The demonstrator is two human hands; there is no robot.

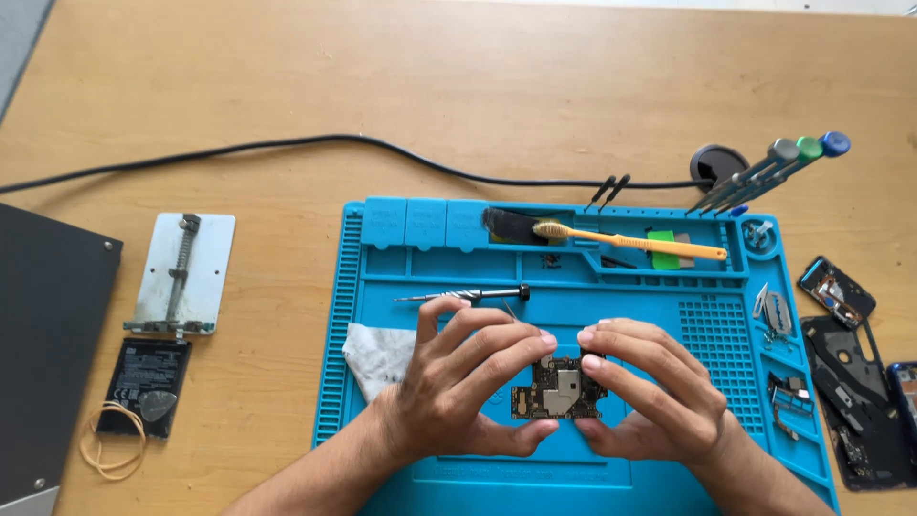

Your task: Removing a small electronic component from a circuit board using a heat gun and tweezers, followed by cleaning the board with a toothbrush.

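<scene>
Holding the circuit board (559,389) pinched by its edges between both hands, left hand (468,382) and right hand (650,387), low over the blue mat (458,263); I'd keep fingertips off the components. Beyond the grip lies a screwdriver (463,295), then a yellow toothbrush (630,242). Far left: a black rectangular battery (143,373), white-labelled.

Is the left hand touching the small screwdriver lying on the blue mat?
Apart. The head view shows blue mat between the left hand and the screwdriver.
</scene>
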